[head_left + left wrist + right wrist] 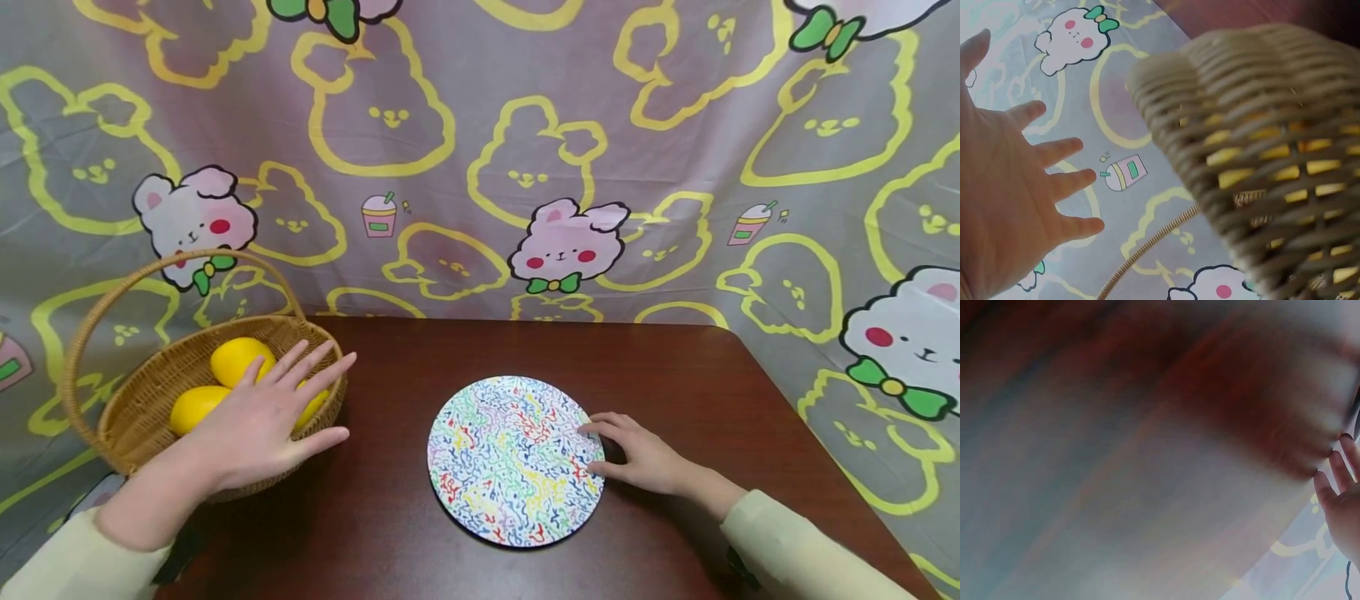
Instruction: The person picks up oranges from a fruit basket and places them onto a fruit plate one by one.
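Observation:
My left hand (258, 433) hovers over a wicker basket (153, 392) at the left, fingers spread and nothing in them. In the basket lie 3 smooth yellow fruits (234, 358), partly covered by this hand; their exact kind is unclear. The left wrist view shows the splayed hand (1013, 200) apart from the woven basket side (1210, 94). My right hand (648, 458) is at the right edge of a round white board (510, 467) with colourful squiggles, its fingertips touching the rim. In the right wrist view only part of that hand (1342, 512) appears, beside a blurred surface.
The basket's arched handle (78, 358) rises above its left and back. Underneath everything is a dark brown table (390, 367), its rounded far corner at the back right. A grey cloth (465, 50) with cartoon rabbits hangs behind and at both sides.

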Available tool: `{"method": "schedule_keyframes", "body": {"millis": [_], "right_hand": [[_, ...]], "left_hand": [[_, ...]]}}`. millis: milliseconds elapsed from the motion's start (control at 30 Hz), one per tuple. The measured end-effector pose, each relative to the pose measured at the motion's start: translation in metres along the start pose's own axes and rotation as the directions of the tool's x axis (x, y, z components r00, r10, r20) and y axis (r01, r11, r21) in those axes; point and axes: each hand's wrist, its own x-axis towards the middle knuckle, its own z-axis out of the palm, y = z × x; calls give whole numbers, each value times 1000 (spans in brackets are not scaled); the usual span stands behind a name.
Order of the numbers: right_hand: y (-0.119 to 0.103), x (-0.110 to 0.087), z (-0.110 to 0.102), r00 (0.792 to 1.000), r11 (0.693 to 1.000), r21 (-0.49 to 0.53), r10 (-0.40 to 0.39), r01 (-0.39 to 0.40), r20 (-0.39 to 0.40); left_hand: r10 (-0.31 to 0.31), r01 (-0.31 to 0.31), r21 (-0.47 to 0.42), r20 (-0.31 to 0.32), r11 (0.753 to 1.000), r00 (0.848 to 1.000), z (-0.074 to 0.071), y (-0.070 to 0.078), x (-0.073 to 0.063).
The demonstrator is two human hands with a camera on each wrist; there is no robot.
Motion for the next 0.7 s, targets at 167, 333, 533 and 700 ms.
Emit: {"method": "schedule_keyframes", "body": {"millis": [167,333,533,700], "right_hand": [[1,1,0,1000,1000,-1,5,-5,7],[1,2,-1,1000,1000,-9,12,-12,8],[1,3,-2,1000,1000,-16,14,-14,15],[0,3,-2,1000,1000,-12,10,-10,8]], "left_hand": [[-2,2,-19,19,1000,1000,-9,-7,2],[-36,38,-36,38,999,999,-25,-14,7],[-73,77,-45,90,996,993,-41,-23,15],[-67,76,-82,110,994,992,-49,-35,21]]}}
